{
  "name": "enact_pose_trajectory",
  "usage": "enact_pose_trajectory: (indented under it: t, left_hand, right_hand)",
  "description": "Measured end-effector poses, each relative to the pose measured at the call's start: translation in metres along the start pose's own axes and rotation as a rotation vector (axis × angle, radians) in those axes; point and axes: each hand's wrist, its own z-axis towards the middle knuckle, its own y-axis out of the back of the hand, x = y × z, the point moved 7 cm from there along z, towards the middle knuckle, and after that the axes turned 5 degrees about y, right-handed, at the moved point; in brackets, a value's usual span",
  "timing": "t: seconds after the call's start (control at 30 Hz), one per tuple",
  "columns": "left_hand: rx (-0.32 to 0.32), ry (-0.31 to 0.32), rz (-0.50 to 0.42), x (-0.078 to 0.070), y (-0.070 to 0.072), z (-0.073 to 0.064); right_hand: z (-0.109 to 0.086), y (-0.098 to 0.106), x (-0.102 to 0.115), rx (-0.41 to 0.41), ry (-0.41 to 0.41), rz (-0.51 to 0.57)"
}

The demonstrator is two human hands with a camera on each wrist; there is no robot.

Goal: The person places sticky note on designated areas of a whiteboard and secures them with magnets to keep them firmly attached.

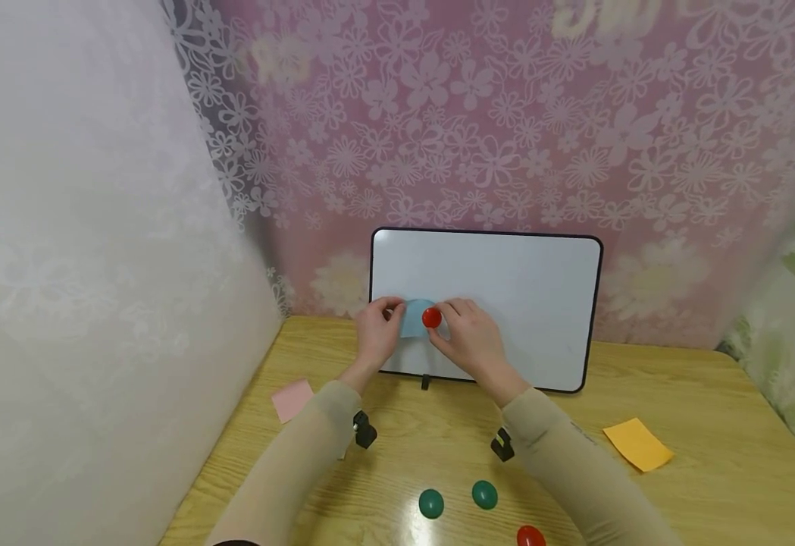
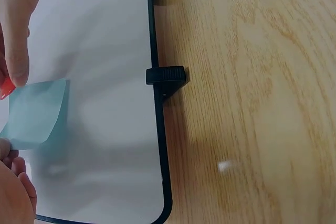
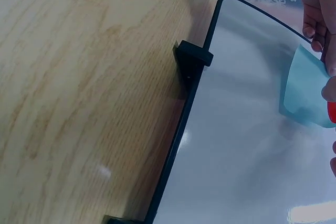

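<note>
A light blue sticky note (image 1: 411, 321) lies against the left part of a whiteboard (image 1: 513, 303) that leans upright at the back of the table. My left hand (image 1: 378, 334) pinches the note's left edge between thumb and finger. At its right edge, my right hand (image 1: 472, 339) grips a round red magnet (image 1: 431, 318) between thumb and fingers, overlapping the note. In the left wrist view, the free lower edge of the note (image 2: 39, 111) curls away from the board and casts a shadow. The right wrist view shows only a sliver of the red magnet (image 3: 332, 112).
Two green magnets (image 1: 431, 503) and another red magnet (image 1: 530, 537) lie on the wooden table (image 1: 424, 425) near the front. A pink sticky note (image 1: 292, 400) is on the left, an orange one (image 1: 638, 444) on the right. Black feet (image 2: 167, 75) support the board's lower edge.
</note>
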Motion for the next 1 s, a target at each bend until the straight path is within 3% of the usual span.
enact_pose_trajectory:
  t: [0.4,1.0]
  left_hand:
    - [0.005,0.003,-0.003,-0.005,-0.004,0.007]
    - [-0.039,-0.010,0.029,-0.015,0.001,0.025]
  right_hand:
    - [0.018,0.003,0.001,-0.009,0.017,-0.050]
    - [0.045,0.007,-0.005,0.010,-0.059,-0.072]
